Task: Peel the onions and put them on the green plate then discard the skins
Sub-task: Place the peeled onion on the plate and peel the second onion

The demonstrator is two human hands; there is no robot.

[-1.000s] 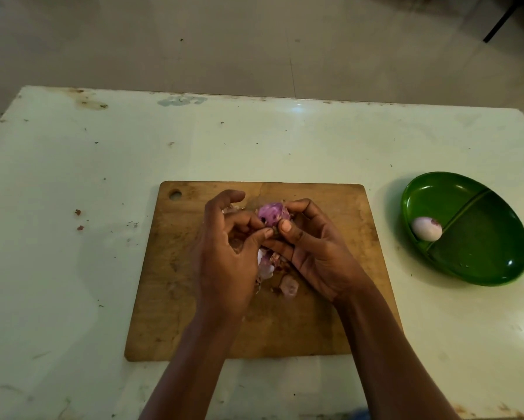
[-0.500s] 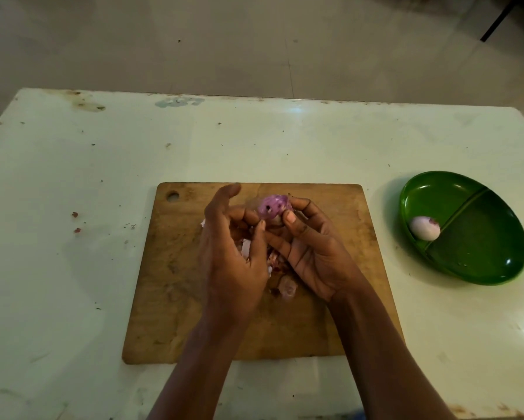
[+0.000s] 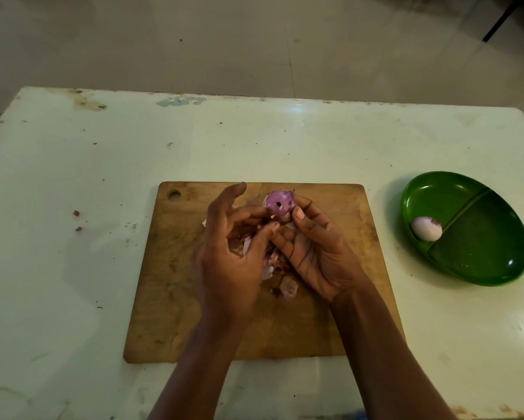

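Observation:
A purple onion (image 3: 279, 204) sits in the fingertips of my right hand (image 3: 316, 253) above the wooden cutting board (image 3: 169, 298). My left hand (image 3: 228, 259) is beside it, its thumb and fingers pinching at skin near the onion's lower left, index finger raised. Loose purple and white skins (image 3: 288, 287) lie on the board under and between both hands. A peeled whitish onion (image 3: 426, 228) lies in the left compartment of the green divided plate (image 3: 491, 262) at the right.
The pale table (image 3: 72, 237) carries small stains and crumbs on its left side. The board has a hanging hole (image 3: 174, 195) at its far left corner. Beyond the table's far edge is tiled floor, with a dark leg (image 3: 497, 22) at the top right.
My left hand has slid down and left off the onion with its index finger lifting, pulling skin away. More of the purple onion is exposed. My right hand stays in place.

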